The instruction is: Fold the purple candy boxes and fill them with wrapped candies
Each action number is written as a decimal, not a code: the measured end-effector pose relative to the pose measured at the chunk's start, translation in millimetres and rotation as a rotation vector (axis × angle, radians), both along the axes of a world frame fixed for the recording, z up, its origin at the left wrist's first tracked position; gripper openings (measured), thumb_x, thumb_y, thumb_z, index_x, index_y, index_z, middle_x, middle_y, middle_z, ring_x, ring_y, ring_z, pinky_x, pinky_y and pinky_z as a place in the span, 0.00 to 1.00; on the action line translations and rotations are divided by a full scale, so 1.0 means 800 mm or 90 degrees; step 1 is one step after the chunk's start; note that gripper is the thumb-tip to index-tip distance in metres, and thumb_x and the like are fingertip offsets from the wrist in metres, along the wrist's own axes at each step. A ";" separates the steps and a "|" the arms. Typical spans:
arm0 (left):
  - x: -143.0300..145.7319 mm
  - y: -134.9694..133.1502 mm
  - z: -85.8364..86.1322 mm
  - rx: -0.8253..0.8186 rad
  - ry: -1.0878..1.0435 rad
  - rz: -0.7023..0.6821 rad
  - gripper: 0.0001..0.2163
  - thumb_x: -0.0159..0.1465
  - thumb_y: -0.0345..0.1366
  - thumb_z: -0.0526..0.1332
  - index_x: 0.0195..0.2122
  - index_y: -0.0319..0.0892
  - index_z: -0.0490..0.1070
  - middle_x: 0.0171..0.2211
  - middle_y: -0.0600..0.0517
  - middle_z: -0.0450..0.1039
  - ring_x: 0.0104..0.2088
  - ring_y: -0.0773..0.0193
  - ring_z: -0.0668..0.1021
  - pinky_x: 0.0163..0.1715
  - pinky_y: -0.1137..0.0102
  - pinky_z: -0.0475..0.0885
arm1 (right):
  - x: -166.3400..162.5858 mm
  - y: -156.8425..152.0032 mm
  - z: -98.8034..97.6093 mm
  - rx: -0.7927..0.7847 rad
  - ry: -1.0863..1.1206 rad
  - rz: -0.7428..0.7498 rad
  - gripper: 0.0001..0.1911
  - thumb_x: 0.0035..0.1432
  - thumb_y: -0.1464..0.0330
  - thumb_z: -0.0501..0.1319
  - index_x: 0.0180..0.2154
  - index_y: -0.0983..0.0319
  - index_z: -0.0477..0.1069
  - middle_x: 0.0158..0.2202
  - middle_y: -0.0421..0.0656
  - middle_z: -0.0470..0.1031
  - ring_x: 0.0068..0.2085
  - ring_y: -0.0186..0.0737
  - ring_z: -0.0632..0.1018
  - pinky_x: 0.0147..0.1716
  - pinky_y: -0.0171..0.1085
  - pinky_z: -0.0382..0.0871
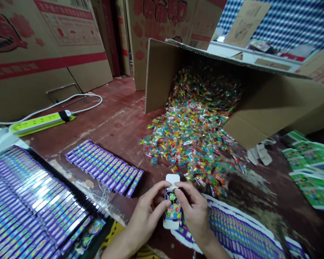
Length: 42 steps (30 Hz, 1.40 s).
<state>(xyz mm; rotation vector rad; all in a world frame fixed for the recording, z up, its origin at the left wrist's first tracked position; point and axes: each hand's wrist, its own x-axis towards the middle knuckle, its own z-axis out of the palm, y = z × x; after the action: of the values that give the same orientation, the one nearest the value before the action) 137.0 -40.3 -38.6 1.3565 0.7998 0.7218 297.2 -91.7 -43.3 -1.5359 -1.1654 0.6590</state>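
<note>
Between my two hands is a small purple candy box (173, 205) with a green cartoon figure on its front. Its white end flaps stick out at the top and at the bottom. My left hand (151, 207) pinches the box's left side with thumb and forefinger near the upper edge. On the other side, my right hand (193, 208) grips the upper right edge, thumb lying on the front. A fanned row of flat purple cartons (240, 230) lies just right of my right hand. Wrapped colourful candies (194, 140) spill from a tipped cardboard box (162, 72) beyond my hands.
A row of closed purple boxes (105, 165) lies left of centre. More purple boxes (35, 201) fill a tray at lower left. A yellow-green power strip (40, 122) with a white cord lies farther back. Green packages (313, 169) sit at right. Large cartons (48, 39) stand behind.
</note>
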 end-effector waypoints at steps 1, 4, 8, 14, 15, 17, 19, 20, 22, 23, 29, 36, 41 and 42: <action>-0.001 0.001 0.002 0.002 -0.001 -0.013 0.14 0.65 0.36 0.62 0.52 0.44 0.69 0.45 0.50 0.74 0.42 0.60 0.75 0.42 0.70 0.72 | 0.001 0.000 0.001 0.004 -0.009 0.012 0.06 0.63 0.67 0.60 0.37 0.60 0.75 0.37 0.43 0.76 0.40 0.41 0.77 0.43 0.37 0.70; 0.000 0.002 0.008 -0.047 -0.043 -0.016 0.10 0.65 0.35 0.62 0.47 0.44 0.69 0.43 0.51 0.73 0.44 0.60 0.75 0.42 0.71 0.71 | 0.003 0.003 0.007 -0.006 0.003 0.046 0.07 0.64 0.68 0.59 0.33 0.60 0.73 0.41 0.44 0.75 0.46 0.43 0.76 0.47 0.39 0.68; 0.005 0.000 0.007 -0.160 -0.152 0.031 0.11 0.64 0.35 0.63 0.45 0.45 0.65 0.40 0.53 0.72 0.38 0.64 0.76 0.38 0.71 0.71 | -0.001 0.010 0.013 -0.016 0.149 0.036 0.02 0.64 0.67 0.60 0.38 0.58 0.69 0.40 0.43 0.75 0.44 0.43 0.77 0.47 0.41 0.69; 0.002 -0.003 0.007 -0.188 -0.144 0.049 0.14 0.63 0.33 0.64 0.46 0.46 0.61 0.40 0.53 0.71 0.33 0.67 0.76 0.33 0.73 0.70 | 0.002 0.022 0.032 -0.014 0.210 0.150 0.07 0.60 0.64 0.63 0.32 0.60 0.69 0.35 0.41 0.72 0.38 0.39 0.75 0.39 0.36 0.69; 0.001 -0.003 0.008 -0.163 -0.116 0.050 0.13 0.63 0.32 0.64 0.47 0.45 0.62 0.40 0.53 0.71 0.35 0.66 0.77 0.34 0.73 0.71 | 0.004 0.024 0.036 -0.032 0.219 0.163 0.09 0.59 0.64 0.65 0.30 0.60 0.69 0.33 0.41 0.71 0.37 0.38 0.74 0.38 0.35 0.69; -0.003 -0.005 0.010 -0.117 -0.064 0.046 0.13 0.64 0.31 0.62 0.48 0.46 0.63 0.41 0.52 0.71 0.40 0.64 0.77 0.37 0.72 0.71 | 0.010 0.027 0.044 -0.102 0.235 0.167 0.10 0.56 0.64 0.67 0.29 0.61 0.69 0.31 0.39 0.71 0.35 0.37 0.74 0.36 0.34 0.68; -0.006 -0.006 0.012 -0.080 -0.029 0.039 0.13 0.64 0.31 0.61 0.49 0.46 0.63 0.43 0.51 0.71 0.44 0.62 0.76 0.40 0.71 0.72 | 0.017 0.032 0.050 -0.178 0.228 0.174 0.10 0.53 0.64 0.69 0.30 0.61 0.70 0.30 0.39 0.72 0.33 0.37 0.74 0.35 0.34 0.68; -0.007 -0.006 0.013 -0.067 -0.021 0.030 0.14 0.65 0.31 0.61 0.50 0.47 0.63 0.44 0.50 0.72 0.45 0.61 0.76 0.42 0.70 0.72 | 0.020 0.034 0.053 -0.203 0.218 0.180 0.10 0.53 0.63 0.69 0.30 0.62 0.71 0.29 0.39 0.73 0.33 0.37 0.74 0.35 0.34 0.68; -0.007 -0.007 0.014 -0.061 -0.021 0.008 0.15 0.65 0.31 0.61 0.52 0.47 0.63 0.44 0.49 0.72 0.45 0.59 0.77 0.43 0.68 0.72 | 0.027 0.039 0.056 -0.228 0.202 0.194 0.12 0.53 0.62 0.68 0.28 0.62 0.71 0.27 0.38 0.72 0.31 0.36 0.73 0.33 0.34 0.67; -0.007 -0.007 0.014 -0.067 -0.026 0.000 0.16 0.65 0.31 0.61 0.53 0.47 0.63 0.45 0.48 0.72 0.43 0.59 0.77 0.42 0.68 0.73 | 0.029 0.041 0.057 -0.231 0.200 0.200 0.13 0.54 0.61 0.68 0.26 0.62 0.71 0.26 0.37 0.71 0.29 0.35 0.72 0.32 0.33 0.66; -0.005 -0.010 0.015 -0.116 -0.049 -0.011 0.20 0.65 0.33 0.61 0.58 0.49 0.64 0.44 0.50 0.73 0.32 0.66 0.75 0.31 0.73 0.71 | 0.020 0.031 0.052 -0.162 0.071 0.151 0.15 0.60 0.63 0.64 0.24 0.62 0.68 0.25 0.38 0.70 0.29 0.36 0.71 0.31 0.34 0.64; -0.007 -0.016 0.002 -0.156 -0.033 -0.002 0.14 0.64 0.36 0.63 0.50 0.45 0.71 0.43 0.51 0.75 0.39 0.61 0.75 0.40 0.70 0.71 | 0.028 0.010 0.061 -0.110 -0.019 0.253 0.17 0.68 0.64 0.54 0.31 0.61 0.77 0.38 0.45 0.76 0.39 0.41 0.77 0.40 0.37 0.68; -0.006 -0.013 -0.004 -0.185 -0.082 0.012 0.11 0.64 0.36 0.63 0.48 0.44 0.69 0.39 0.51 0.73 0.39 0.62 0.75 0.38 0.71 0.70 | 0.046 0.024 0.068 -0.128 -0.099 0.317 0.15 0.68 0.65 0.55 0.34 0.59 0.78 0.39 0.43 0.77 0.40 0.41 0.78 0.41 0.36 0.69; -0.006 -0.011 -0.003 -0.185 -0.075 0.021 0.10 0.64 0.36 0.63 0.46 0.44 0.69 0.37 0.52 0.72 0.37 0.63 0.74 0.36 0.72 0.70 | 0.049 0.030 0.064 -0.130 -0.150 0.286 0.14 0.68 0.65 0.55 0.35 0.59 0.77 0.39 0.43 0.77 0.41 0.41 0.78 0.42 0.37 0.69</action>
<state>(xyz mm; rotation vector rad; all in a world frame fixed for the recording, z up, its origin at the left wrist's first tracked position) 132.1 -49.2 -41.3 1.0321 0.8001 0.6756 336.3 -67.9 7.8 -1.5627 -1.6918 0.9340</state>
